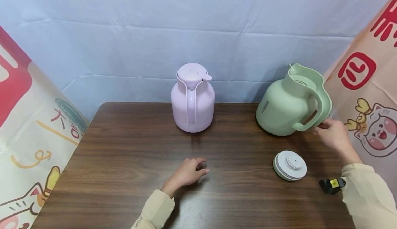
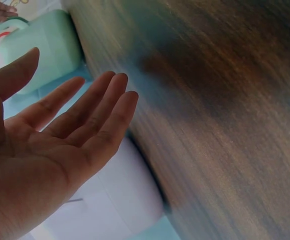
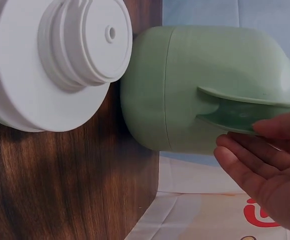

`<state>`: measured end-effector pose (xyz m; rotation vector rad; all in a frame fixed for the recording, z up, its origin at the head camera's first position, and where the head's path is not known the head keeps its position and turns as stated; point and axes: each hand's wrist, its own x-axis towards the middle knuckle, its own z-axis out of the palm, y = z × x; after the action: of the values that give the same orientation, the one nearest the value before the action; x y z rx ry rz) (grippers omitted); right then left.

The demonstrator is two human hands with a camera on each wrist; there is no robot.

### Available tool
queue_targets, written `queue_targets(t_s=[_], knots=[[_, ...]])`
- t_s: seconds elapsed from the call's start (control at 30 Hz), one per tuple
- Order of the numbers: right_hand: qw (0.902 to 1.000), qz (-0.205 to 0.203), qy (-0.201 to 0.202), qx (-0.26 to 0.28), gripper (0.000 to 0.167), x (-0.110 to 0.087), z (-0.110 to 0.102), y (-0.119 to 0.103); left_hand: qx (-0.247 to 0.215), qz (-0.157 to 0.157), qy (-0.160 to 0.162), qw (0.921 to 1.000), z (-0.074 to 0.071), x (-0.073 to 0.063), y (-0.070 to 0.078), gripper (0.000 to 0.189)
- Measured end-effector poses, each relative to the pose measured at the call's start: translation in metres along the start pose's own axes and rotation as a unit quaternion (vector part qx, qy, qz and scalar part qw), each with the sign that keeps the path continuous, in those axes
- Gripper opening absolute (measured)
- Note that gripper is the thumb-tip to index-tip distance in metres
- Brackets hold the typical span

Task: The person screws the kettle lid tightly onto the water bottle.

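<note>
In the head view, the green jug (image 1: 280,106) stands on the table (image 1: 124,146) at two o'clock from its middle. Its handle (image 1: 324,107) points toward four o'clock, which leaves it facing your right hand (image 1: 335,136), at the handle's outer side. The white lid (image 1: 283,168) lies at six o'clock from that jug, plug side up, probably because its broad face makes the steadier base. The purple jug (image 1: 193,99) stands lidded at twelve o'clock from your left hand (image 1: 187,172), which hovers over the table.

In the left wrist view, your fingers are loosely extended and slightly apart, thumb well clear, palm bare; that hand seems idle.

In the right wrist view, your thumb meets the handle's edge, with the other fingers loosely bent close by. You cannot tell whether they clamp it or merely touch. The green jug's base sits against the table, so the table likely carries its weight.
</note>
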<state>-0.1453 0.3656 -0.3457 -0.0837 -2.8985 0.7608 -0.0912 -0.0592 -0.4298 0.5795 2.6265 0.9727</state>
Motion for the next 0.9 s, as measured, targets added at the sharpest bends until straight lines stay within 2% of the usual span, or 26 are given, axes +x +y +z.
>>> queue_targets(t_s=[0.6, 0.9], knots=[[0.9997, -0.023, 0.008, -0.004, 0.017, 0.0038, -0.0003, 0.0025, -0.011, 0.013, -0.001, 0.9999, 0.0000, 0.0005, -0.0039, 0.037], [0.9999, -0.013, -0.007, 0.006, 0.021, 0.0029, -0.0003, 0.0029, -0.014, 0.009, -0.002, 0.9999, 0.0009, -0.0001, -0.0044, 0.036]])
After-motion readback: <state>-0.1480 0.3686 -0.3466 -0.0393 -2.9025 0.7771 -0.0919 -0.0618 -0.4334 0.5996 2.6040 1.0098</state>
